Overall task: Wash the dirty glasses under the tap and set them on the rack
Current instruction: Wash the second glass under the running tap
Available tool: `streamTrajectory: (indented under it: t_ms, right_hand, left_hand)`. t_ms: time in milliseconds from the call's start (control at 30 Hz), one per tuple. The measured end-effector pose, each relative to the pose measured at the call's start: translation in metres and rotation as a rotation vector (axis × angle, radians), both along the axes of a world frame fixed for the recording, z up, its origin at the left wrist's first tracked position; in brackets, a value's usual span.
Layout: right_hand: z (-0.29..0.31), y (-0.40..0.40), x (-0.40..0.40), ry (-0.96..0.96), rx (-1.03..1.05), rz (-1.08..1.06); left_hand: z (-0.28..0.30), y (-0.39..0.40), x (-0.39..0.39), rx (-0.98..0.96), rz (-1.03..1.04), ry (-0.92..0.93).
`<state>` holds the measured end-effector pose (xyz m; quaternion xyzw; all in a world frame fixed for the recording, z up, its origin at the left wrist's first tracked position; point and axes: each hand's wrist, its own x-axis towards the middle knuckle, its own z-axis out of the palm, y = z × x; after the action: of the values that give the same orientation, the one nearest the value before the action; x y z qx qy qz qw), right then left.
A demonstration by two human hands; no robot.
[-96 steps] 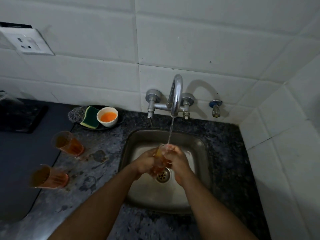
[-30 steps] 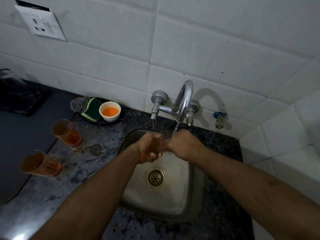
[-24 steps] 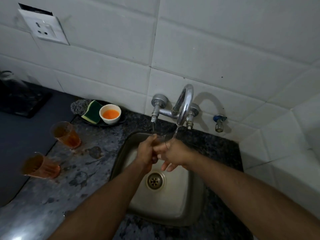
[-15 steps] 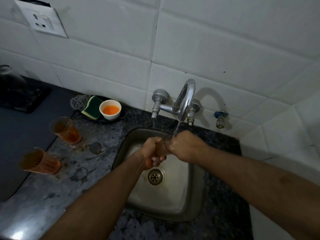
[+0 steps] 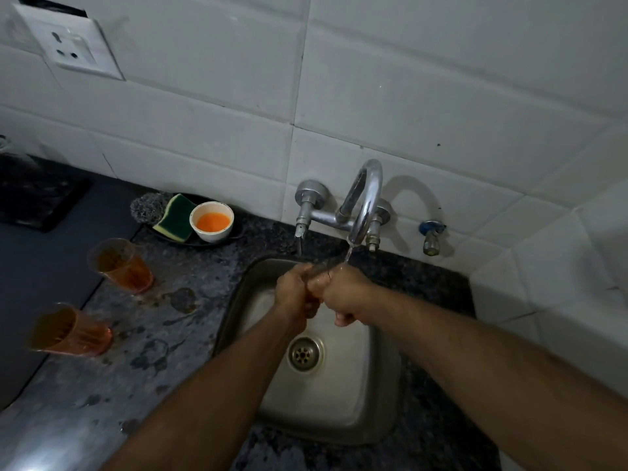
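Two hands meet under the tap (image 5: pixel 363 202) above the sink (image 5: pixel 343 396): the left hand (image 5: pixel 295 294) and right hand (image 5: pixel 343 294) both curl around a glass (image 5: pixel 314 274) (mostly hidden between them). At nine o'clock, two orange-stained glasses (image 5: pixel 119 265) stand on the counter (image 5: pixel 170 334).

Speckled granite counter (image 5: pixel 190 334), two amber glasses (image 5: pixel 119 265) (image 5: pixel 68 331), dish (image 5: pixel 200 240)

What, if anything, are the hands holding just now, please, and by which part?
A glass under the tap: the left hand grips its body, the right hand closes over the rim end. Exact finger placement is hidden.
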<state>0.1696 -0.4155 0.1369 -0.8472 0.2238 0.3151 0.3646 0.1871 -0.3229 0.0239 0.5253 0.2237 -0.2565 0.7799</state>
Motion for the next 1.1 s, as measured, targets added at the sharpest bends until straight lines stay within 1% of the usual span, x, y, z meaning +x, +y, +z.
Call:
streamTrajectory:
  t_ms: [67,100,133,200,233,267,300,367,433,467,500,533,567,600,667,700,733,800,833,867,900,933,967,1000,1033,1067,1100]
  right_hand:
    - [0.008,0.007,0.011,0.061,0.106,-0.139]
    - [0.008,0.012,0.012,0.059,0.122,-0.179]
    - [0.006,0.015,0.011,0.043,0.117,-0.202]
    - [-0.004,0.016,-0.001,-0.025,0.064,-0.141]
    - [-0.008,0.015,-0.011,-0.078,0.019,-0.044]
    - [-0.011,0.011,-0.02,-0.146,-0.052,0.107]
    - [-0.013,0.006,-0.027,-0.21,-0.158,0.318]
    - [-0.012,-0.005,-0.034,-0.301,-0.436,0.808]
    - [-0.011,-0.019,-0.032,-0.339,-0.619,1.179]
    - [-0.012,-0.025,-0.03,-0.331,-0.687,1.339]
    - [-0.013,-0.032,-0.026,-0.306,-0.721,1.441]
    - [-0.014,-0.038,-0.023,-0.276,-0.733,1.495]
    - [-0.014,-0.042,-0.019,-0.274,-0.722,1.469]
    - [-0.016,-0.043,-0.017,-0.277,-0.703,1.396]
    - [-0.019,-0.042,-0.015,-0.37,-0.633,1.198]
    - [-0.022,-0.04,-0.016,-0.374,-0.618,1.106]
    - [-0.026,-0.037,-0.019,-0.35,-0.535,0.96]
    - [-0.028,-0.031,-0.025,-0.259,-0.213,0.645]
    - [-0.023,-0.026,-0.027,-0.248,-0.128,0.59]
    - [-0.022,-0.025,-0.028,-0.257,-0.134,0.634]
    - [-0.019,-0.024,-0.027,-0.272,-0.239,0.756]
    - [-0.017,-0.024,-0.027,-0.293,-0.405,0.923]
    - [-0.013,-0.026,-0.026,-0.298,-0.556,1.082]
    - [-0.01,-0.028,-0.024,-0.315,-0.652,1.218]
    - [-0.009,-0.031,-0.021,-0.325,-0.702,1.328]
    - [-0.007,-0.033,-0.019,-0.339,-0.73,1.392]
    - [-0.004,-0.033,-0.017,-0.348,-0.74,1.406]
  left_hand:
    - [-0.004,-0.01,-0.005,-0.065,0.24,-0.024]
    - [-0.007,-0.014,-0.006,-0.111,0.312,-0.031]
    - [-0.009,-0.018,-0.009,-0.149,0.332,-0.036]
    - [-0.012,-0.015,-0.014,-0.184,0.263,-0.032]
    - [-0.015,-0.01,-0.016,-0.188,0.179,-0.027]
    - [-0.014,-0.004,-0.017,-0.181,0.067,-0.009]
    - [-0.013,0.003,-0.017,-0.158,-0.051,0.022]
    - [-0.013,0.016,-0.016,-0.103,-0.274,0.119]
    - [-0.015,0.023,-0.013,-0.069,-0.484,0.221]
    - [-0.018,0.024,-0.011,-0.048,-0.596,0.261]
    - [-0.024,0.024,-0.01,-0.014,-0.695,0.287]
    - [-0.026,0.023,-0.01,0.013,-0.767,0.306]
    - [-0.028,0.022,-0.009,0.026,-0.784,0.305]
    - [-0.027,0.021,-0.008,0.004,-0.743,0.291]
    - [-0.022,0.014,-0.006,-0.082,-0.554,0.218]
    - [-0.02,0.01,-0.008,-0.134,-0.432,0.168]
    - [-0.017,0.006,-0.012,-0.18,-0.316,0.119]
    - [-0.02,-0.003,-0.024,-0.211,-0.12,0.057]
    - [-0.025,-0.006,-0.029,-0.2,-0.045,0.063]
    - [-0.027,-0.005,-0.033,-0.182,-0.014,0.095]
    - [-0.028,-0.003,-0.033,-0.165,-0.034,0.134]
    - [-0.026,0.001,-0.031,-0.146,-0.118,0.18]
    - [-0.025,0.006,-0.029,-0.111,-0.245,0.229]
    - [-0.021,0.011,-0.026,-0.065,-0.387,0.275]
    - [-0.019,0.016,-0.023,-0.028,-0.505,0.301]
    - [-0.016,0.019,-0.02,-0.006,-0.583,0.308]
    - [-0.012,0.02,-0.017,-0.002,-0.609,0.301]
